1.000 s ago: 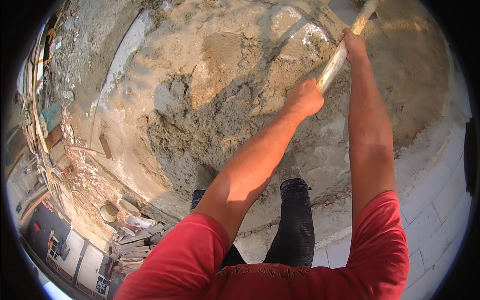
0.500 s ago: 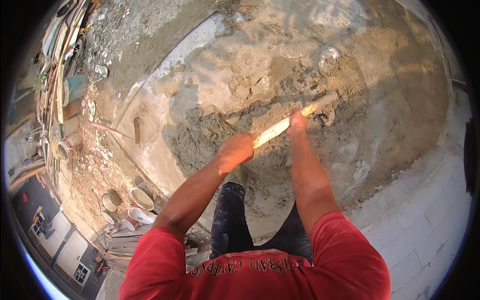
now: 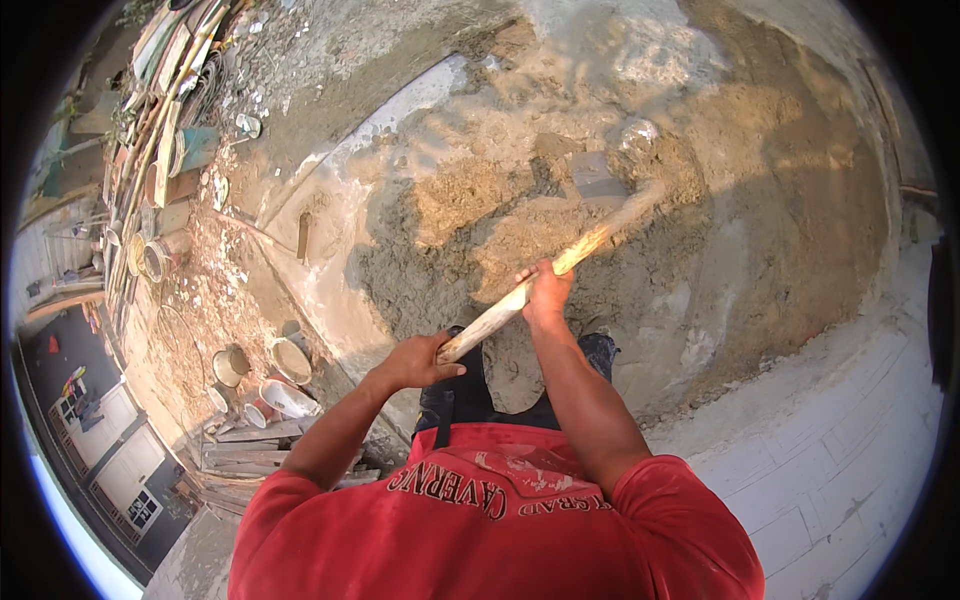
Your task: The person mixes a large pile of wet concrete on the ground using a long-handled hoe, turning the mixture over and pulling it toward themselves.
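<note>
My left hand (image 3: 415,362) is wrapped round the near end of the pale wooden handle of a hoe (image 3: 495,318), just in front of my body. Farther up the same handle, my right hand (image 3: 548,290) is closed on it. The handle slants away to the far right, and a flat grey blade (image 3: 597,177) shows near its far end. Beneath and around the tool lies a wide heap of wet grey-brown mortar (image 3: 420,235), lumpy and darker on the left. Where the handle joins the blade is blurred.
Pale block paving or wall (image 3: 800,470) borders the mortar at the right. Several buckets (image 3: 290,360) and stacked planks (image 3: 245,455) stand at the lower left. A pile of long boards (image 3: 170,110) lies at the far left, beside rubble.
Both hands have drawn the hoe handle back toward my body and to the left. The grey blade has come into sight above the mortar.
</note>
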{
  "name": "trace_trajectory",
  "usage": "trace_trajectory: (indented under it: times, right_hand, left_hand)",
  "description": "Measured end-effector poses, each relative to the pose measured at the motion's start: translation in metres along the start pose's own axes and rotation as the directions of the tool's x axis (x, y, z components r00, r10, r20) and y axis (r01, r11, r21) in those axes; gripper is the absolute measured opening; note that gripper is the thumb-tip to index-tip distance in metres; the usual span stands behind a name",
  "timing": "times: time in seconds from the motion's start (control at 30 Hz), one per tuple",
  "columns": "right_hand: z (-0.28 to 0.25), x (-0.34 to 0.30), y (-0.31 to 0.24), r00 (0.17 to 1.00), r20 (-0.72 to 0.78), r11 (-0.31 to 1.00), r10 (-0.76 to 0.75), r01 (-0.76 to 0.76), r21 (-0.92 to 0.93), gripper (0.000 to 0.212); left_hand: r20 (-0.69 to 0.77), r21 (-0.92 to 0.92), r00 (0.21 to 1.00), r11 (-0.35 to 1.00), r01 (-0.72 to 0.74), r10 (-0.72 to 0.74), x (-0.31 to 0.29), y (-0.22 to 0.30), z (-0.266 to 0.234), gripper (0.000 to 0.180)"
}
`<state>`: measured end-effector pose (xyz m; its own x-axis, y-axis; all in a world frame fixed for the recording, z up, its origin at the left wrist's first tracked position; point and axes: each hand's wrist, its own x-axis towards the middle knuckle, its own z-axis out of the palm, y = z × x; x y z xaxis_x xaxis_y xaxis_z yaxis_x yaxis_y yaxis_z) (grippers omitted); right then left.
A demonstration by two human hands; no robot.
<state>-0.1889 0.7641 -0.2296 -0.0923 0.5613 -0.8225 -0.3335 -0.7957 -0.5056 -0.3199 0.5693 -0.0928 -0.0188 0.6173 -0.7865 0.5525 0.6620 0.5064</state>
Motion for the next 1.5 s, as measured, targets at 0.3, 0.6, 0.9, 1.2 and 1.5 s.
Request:
trace_trajectory:
  times: [0.3, 0.6, 0.9, 1.2, 1.5]
  right_hand:
    - [-0.392, 0.04, -0.444, 0.962, -0.106, 0.47, 0.25, -0.217, -0.856, 0.014]
    - [-0.549, -0.009, -0.469, 0.932, -0.229, -0.584, 0.28, -0.024, -0.811, 0.022]
    - [-0.474, 0.035, -0.46, 0.898, -0.078, -0.716, 0.432, 0.29, -0.635, 0.021]
    - [-0.37, 0.089, -0.408, 0.869, 0.063, -0.836, 0.491, 0.491, -0.245, 0.032]
    - [-0.298, -0.045, -0.418, 0.778, 0.456, -0.815, 0.432, 0.553, -0.172, 0.03]
  left_hand:
    - [-0.405, -0.622, 0.843, 0.782, 0.031, -0.355, 0.02, 0.116, 0.096, 0.032]
    - [-0.121, -0.68, 0.677, 0.558, 0.476, -0.726, -0.043, 0.069, 0.345, 0.027]
    - [-0.287, -0.402, 0.758, 0.792, 0.46, -0.586, 0.0, 0.169, 0.429, 0.032]
    - [-0.317, -0.938, 0.521, 0.342, -0.05, -0.793, -0.065, 0.234, 0.609, 0.027]
    - [0.092, -0.996, 0.629, -0.071, 0.059, -0.772, -0.044, 0.303, 0.842, 0.023]
